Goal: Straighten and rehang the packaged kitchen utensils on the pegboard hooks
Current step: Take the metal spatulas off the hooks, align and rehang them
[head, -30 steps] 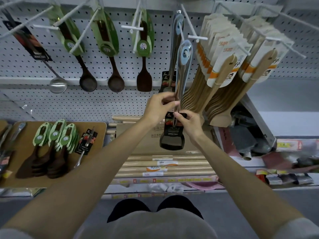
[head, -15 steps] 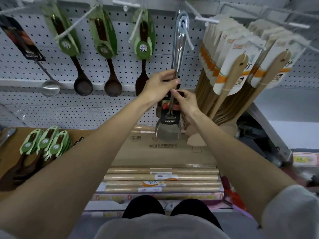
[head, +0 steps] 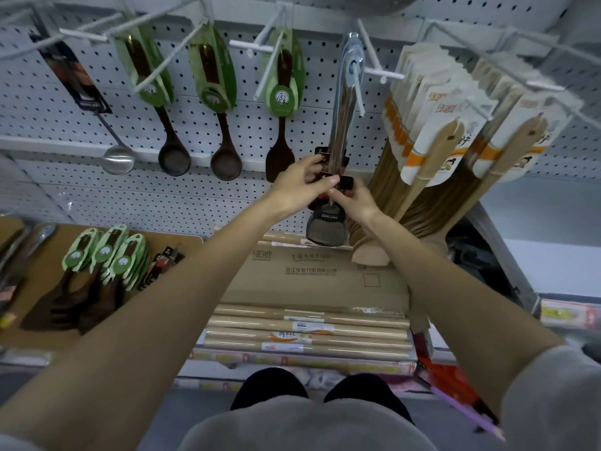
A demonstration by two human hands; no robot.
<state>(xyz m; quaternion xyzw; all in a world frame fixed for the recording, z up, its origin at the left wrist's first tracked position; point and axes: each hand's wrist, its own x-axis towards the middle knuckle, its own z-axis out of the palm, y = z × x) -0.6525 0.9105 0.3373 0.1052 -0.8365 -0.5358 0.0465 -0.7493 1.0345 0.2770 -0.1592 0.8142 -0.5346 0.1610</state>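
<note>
A steel spatula [head: 340, 125] with a black label card hangs from a white peg hook [head: 357, 83] on the pegboard; its blade [head: 325, 231] points down. My left hand [head: 300, 185] pinches the card and lower handle from the left. From the right, my right hand [head: 353, 200] grips the same card. A second spatula hangs behind it on the same hook, mostly hidden.
Green-carded dark wooden spoons [head: 211, 102] and a steel ladle [head: 118, 159] hang to the left. Dense rows of wooden spatulas [head: 432, 151] hang right of my hands. Below lie a cardboard box [head: 312, 275], rolling pins [head: 305, 333] and more carded spoons [head: 107, 265].
The spatula went up from in front of the shelf onto the hook. Both hands rose with it and now hold its label card low on the handle.
</note>
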